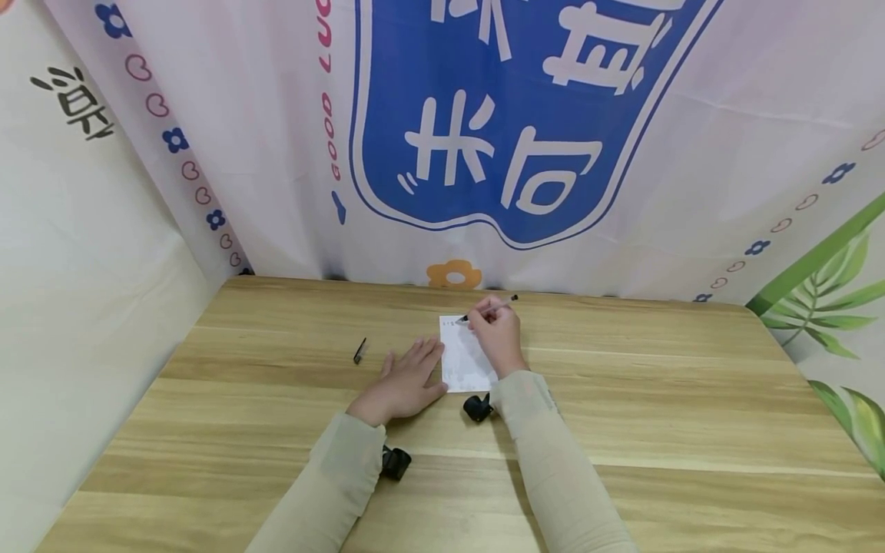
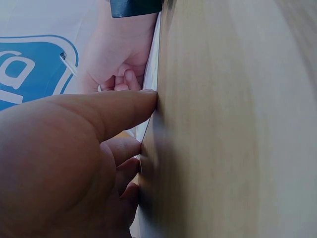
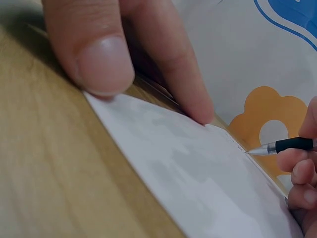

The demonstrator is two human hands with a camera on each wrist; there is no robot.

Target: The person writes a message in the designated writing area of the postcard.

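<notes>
A small white sheet of paper (image 1: 465, 361) lies on the wooden table, with a short row of tiny marks near its top left. My right hand (image 1: 499, 336) pinches a pen (image 1: 502, 303) with a clear barrel and dark grip, its tip at that row. In the right wrist view the pen's metal tip (image 3: 257, 149) meets the sheet near its far edge. My left hand (image 1: 409, 384) rests flat on the table with fingers spread. Its thumb (image 3: 104, 64) and a fingertip press the paper's left edge. To its left lies a dark pen cap (image 1: 360, 351).
Black wrist cameras (image 1: 397, 464) hang at both cuffs, just above the wooden tabletop (image 1: 657, 430). Behind the table's back edge hangs a printed curtain (image 1: 276, 192) with a blue sign and an orange flower. A pale cloth wall stands at the left.
</notes>
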